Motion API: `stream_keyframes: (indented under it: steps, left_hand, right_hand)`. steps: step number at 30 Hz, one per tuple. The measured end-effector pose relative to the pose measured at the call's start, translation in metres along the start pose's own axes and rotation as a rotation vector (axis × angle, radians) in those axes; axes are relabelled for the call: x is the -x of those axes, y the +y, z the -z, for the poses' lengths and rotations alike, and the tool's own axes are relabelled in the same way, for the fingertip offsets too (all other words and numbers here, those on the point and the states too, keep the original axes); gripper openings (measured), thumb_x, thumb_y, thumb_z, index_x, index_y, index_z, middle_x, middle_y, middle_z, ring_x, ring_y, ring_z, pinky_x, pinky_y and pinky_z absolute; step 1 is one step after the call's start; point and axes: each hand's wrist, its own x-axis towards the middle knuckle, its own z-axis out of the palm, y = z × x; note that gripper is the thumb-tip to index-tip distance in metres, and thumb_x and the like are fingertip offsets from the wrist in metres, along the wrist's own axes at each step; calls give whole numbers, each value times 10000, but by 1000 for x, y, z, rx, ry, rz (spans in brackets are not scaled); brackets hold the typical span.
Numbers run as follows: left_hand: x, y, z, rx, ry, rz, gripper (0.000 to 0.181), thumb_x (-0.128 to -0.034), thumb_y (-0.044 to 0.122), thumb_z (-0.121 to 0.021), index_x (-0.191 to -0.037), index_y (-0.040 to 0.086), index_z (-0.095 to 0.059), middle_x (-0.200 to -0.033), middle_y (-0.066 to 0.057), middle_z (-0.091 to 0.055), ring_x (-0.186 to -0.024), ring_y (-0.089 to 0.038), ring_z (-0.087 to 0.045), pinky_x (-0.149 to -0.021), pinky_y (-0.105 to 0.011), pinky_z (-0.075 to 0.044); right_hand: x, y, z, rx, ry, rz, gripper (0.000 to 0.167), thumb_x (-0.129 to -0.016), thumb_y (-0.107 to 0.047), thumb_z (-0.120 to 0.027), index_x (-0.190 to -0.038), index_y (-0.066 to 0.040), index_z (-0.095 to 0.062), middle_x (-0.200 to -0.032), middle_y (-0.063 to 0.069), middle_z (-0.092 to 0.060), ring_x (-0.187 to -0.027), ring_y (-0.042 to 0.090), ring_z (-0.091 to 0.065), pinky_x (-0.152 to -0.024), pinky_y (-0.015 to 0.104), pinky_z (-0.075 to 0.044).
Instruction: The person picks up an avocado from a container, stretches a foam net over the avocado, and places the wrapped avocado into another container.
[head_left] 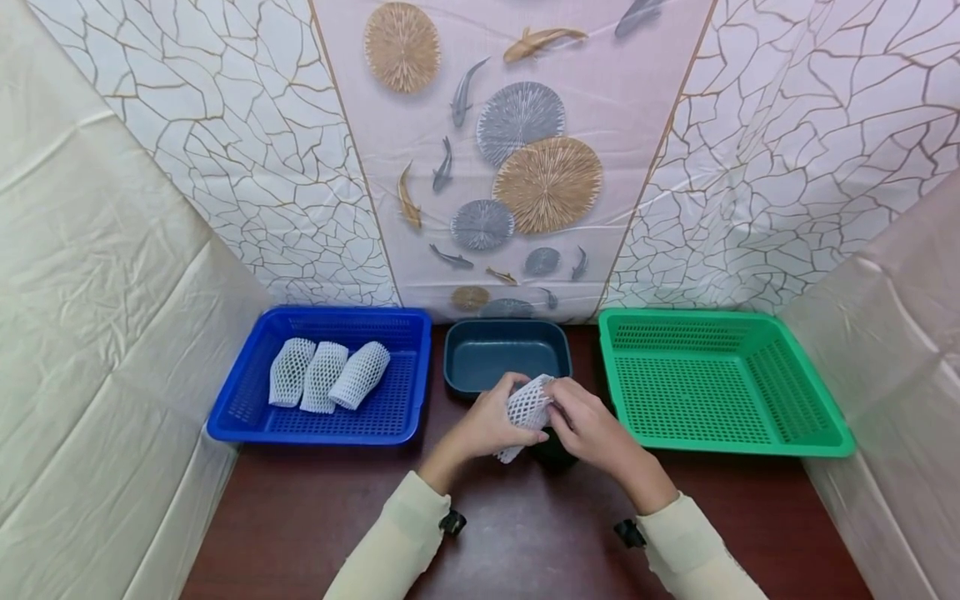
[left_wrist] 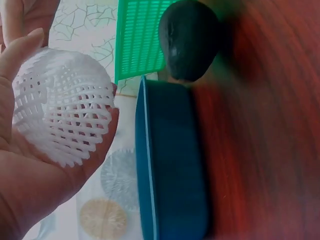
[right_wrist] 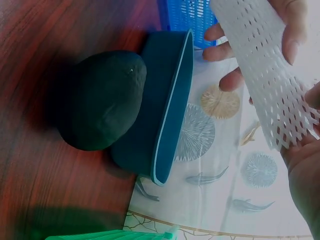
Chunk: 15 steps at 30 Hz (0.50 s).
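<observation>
A white foam net sleeve [head_left: 529, 405] is between both hands above the table, in front of the dark teal tray [head_left: 504, 357]. My left hand [head_left: 489, 422] grips the sleeve's body, its thumb on the near side. With thumb and fingers, my right hand [head_left: 592, 427] pinches the sleeve's upper right end. Beneath the hands, a dark green avocado-like fruit [right_wrist: 102, 102] rests on the table beside the tray; the right hand mostly covers it in the head view. The sleeve looks hollow through its mesh in the right wrist view.
On the left, a blue basket [head_left: 315, 435] holds three white foam net sleeves [head_left: 325, 377]. A green basket [head_left: 697, 400] stands on the right. Patterned cloth [head_left: 465, 167] hangs behind the brown table [head_left: 517, 533], with pale cloth at both sides.
</observation>
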Motion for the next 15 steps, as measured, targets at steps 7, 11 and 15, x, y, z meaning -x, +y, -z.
stream_keyframes:
  steps: [7, 11, 15]
  left_hand:
    - [1, -4, -6, -1, 53, -31, 718, -782, 283, -884, -1365, 134, -492, -1172, -70, -677, -914, -123, -670, -757, -257, -567]
    - [2, -5, -5, -54, 130, -55, 712, -773, 260, -886, -1356, 130, -500, -1186, -80, -686, -962, -170, -676, -795, -283, -560]
    - [5, -6, -1, -105, 200, -51, 725, -769, 269, -898, -1356, 140, -494, -1191, -73, -685, -989, -191, -676, -836, -333, -559]
  right_hand:
    - [2, -2, 0, -6, 37, -6, 356, -892, 40, -686, -1232, -7, -589, -1213, 131, -638, -1041, 218, -640, -844, 297, -582]
    - [6, -5, 2, -48, 85, -71, 402, -901, 24, -668, -1289, 4, -565, -1333, 141, -594, -1225, 275, -590, -1099, 198, -427]
    - [12, -6, 4, -78, 107, -144, 420, -908, 7, -656, -1313, 12, -545, -1408, 161, -542, -1289, 289, -547, -1163, 144, -300]
